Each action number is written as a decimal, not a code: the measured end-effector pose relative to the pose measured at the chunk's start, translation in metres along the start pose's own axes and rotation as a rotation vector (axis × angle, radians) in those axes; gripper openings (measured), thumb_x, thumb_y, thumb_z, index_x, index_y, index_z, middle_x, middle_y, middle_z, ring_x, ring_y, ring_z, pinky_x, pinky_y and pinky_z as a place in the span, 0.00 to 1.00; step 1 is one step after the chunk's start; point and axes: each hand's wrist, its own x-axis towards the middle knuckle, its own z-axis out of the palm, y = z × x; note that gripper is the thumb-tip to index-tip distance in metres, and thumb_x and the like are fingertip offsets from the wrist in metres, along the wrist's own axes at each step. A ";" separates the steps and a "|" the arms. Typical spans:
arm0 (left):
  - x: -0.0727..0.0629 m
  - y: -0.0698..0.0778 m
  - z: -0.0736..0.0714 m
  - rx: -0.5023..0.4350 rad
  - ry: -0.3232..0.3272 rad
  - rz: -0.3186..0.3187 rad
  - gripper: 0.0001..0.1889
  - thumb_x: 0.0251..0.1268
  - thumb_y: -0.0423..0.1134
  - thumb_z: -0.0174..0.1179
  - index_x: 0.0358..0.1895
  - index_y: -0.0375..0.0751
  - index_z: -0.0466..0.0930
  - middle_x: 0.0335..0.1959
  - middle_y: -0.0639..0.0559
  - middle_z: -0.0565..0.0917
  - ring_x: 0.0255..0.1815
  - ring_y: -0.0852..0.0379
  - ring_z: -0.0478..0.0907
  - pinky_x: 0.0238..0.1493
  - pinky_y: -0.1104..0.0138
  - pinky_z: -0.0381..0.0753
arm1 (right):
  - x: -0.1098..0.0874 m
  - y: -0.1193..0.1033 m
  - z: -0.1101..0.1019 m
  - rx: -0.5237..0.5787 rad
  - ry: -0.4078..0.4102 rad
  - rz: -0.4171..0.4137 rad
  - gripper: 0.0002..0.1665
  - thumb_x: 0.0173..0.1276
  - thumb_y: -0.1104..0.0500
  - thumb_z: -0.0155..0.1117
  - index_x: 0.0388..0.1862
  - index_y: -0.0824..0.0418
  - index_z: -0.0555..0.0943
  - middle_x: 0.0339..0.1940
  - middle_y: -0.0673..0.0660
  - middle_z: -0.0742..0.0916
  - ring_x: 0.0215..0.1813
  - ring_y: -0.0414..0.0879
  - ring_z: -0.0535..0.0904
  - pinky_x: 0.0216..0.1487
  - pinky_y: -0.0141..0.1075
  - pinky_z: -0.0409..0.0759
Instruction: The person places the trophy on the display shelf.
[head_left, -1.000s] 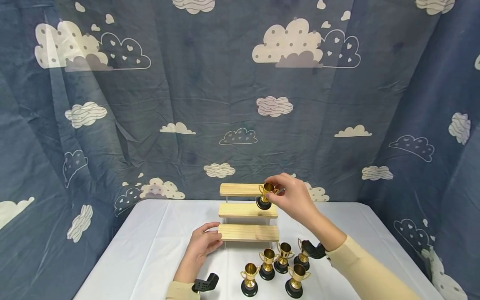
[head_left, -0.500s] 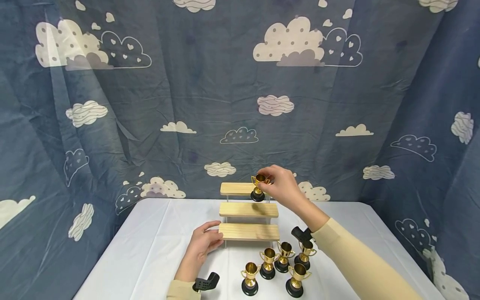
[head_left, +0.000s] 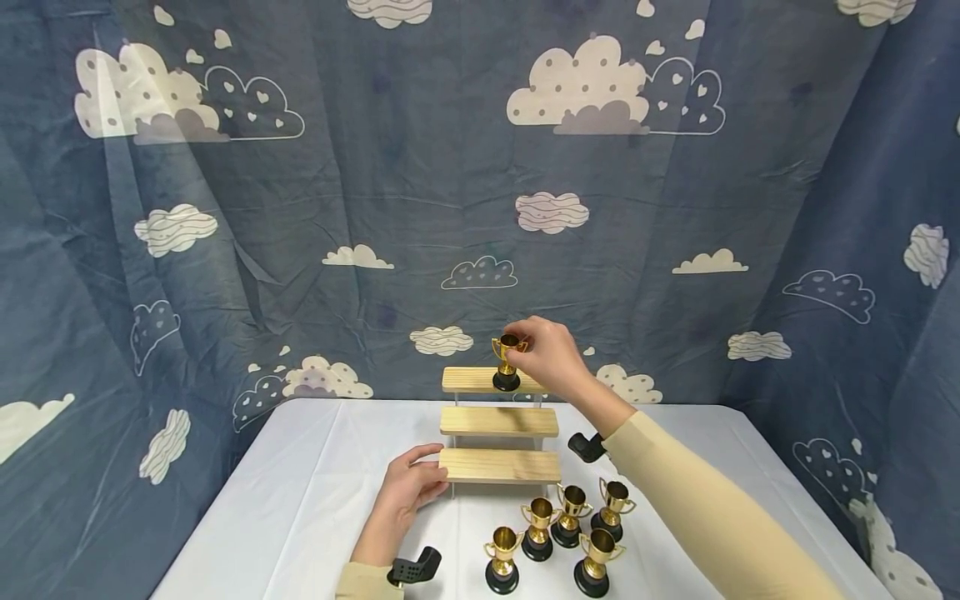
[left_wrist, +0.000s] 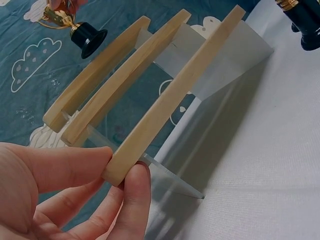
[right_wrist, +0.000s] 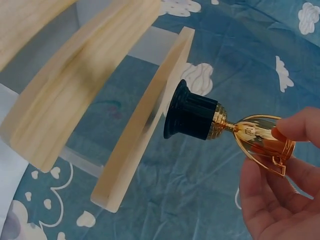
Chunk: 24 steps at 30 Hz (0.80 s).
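A small gold trophy cup [head_left: 507, 360] with a black base is pinched by its cup between the thumb and fingers of my right hand [head_left: 551, 354]. In the right wrist view the trophy's base [right_wrist: 192, 112] is close above the top wooden tier [right_wrist: 145, 122], with a narrow gap showing. My left hand [head_left: 408, 487] pinches the left end of the lowest wooden tier [head_left: 498, 466] of the three-step display stand; thumb and fingers close around that end [left_wrist: 122, 167] in the left wrist view. The middle tier [head_left: 498, 422] lies between.
Several more gold trophies stand upright on the white table [head_left: 315, 500] in front of the stand, among them a front-left trophy [head_left: 502, 560] and a front-right trophy [head_left: 597, 562]. Clear side panels [left_wrist: 220, 60] support the tiers. A blue cloud-print curtain [head_left: 420, 275] hangs behind the table.
My right hand has carried the trophy up, back and slightly left, from in front of the upper tiers to over the top tier. The left hand keeps its place on the stand.
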 end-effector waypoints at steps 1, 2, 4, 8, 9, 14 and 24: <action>0.000 0.000 0.000 -0.001 0.000 0.002 0.31 0.53 0.22 0.66 0.64 0.30 0.75 0.39 0.40 0.83 0.32 0.53 0.85 0.39 0.61 0.87 | 0.002 0.000 0.000 0.000 -0.002 0.005 0.18 0.63 0.58 0.69 0.53 0.55 0.86 0.43 0.50 0.84 0.39 0.44 0.80 0.39 0.40 0.81; 0.001 -0.001 0.001 -0.003 -0.001 0.003 0.30 0.53 0.22 0.66 0.64 0.30 0.75 0.39 0.40 0.83 0.32 0.53 0.85 0.39 0.61 0.87 | 0.004 0.001 0.001 0.005 -0.005 0.009 0.18 0.63 0.58 0.68 0.54 0.55 0.86 0.44 0.50 0.85 0.39 0.45 0.80 0.39 0.41 0.82; 0.001 -0.001 0.001 -0.005 -0.001 0.007 0.30 0.53 0.21 0.66 0.64 0.30 0.75 0.39 0.40 0.84 0.32 0.53 0.85 0.39 0.62 0.87 | 0.007 0.001 0.002 0.014 -0.015 0.017 0.19 0.63 0.58 0.68 0.55 0.56 0.86 0.45 0.50 0.85 0.40 0.44 0.81 0.39 0.40 0.82; 0.002 -0.002 0.001 -0.007 -0.003 0.011 0.30 0.53 0.21 0.65 0.64 0.29 0.75 0.39 0.41 0.84 0.31 0.54 0.85 0.39 0.62 0.87 | 0.014 0.002 0.003 0.015 -0.030 0.013 0.20 0.65 0.58 0.67 0.56 0.57 0.85 0.46 0.52 0.86 0.41 0.45 0.82 0.40 0.40 0.83; 0.002 -0.002 0.001 -0.007 -0.004 0.010 0.30 0.53 0.21 0.65 0.64 0.29 0.75 0.38 0.41 0.84 0.31 0.54 0.85 0.39 0.62 0.87 | 0.016 0.003 0.003 0.012 -0.033 0.013 0.20 0.65 0.58 0.67 0.56 0.57 0.85 0.46 0.52 0.86 0.41 0.45 0.82 0.40 0.40 0.83; 0.000 -0.001 0.000 0.002 0.000 0.000 0.30 0.53 0.21 0.66 0.64 0.30 0.75 0.39 0.41 0.83 0.32 0.53 0.85 0.39 0.61 0.87 | 0.026 0.000 0.002 0.016 -0.044 0.008 0.20 0.65 0.59 0.67 0.57 0.58 0.85 0.46 0.52 0.87 0.41 0.45 0.83 0.39 0.41 0.83; 0.000 -0.001 -0.001 0.001 -0.011 0.001 0.31 0.53 0.22 0.66 0.64 0.30 0.75 0.40 0.39 0.84 0.34 0.52 0.86 0.40 0.60 0.87 | 0.039 -0.002 0.001 0.026 -0.061 0.028 0.20 0.66 0.58 0.66 0.58 0.56 0.85 0.46 0.51 0.88 0.41 0.44 0.83 0.39 0.41 0.83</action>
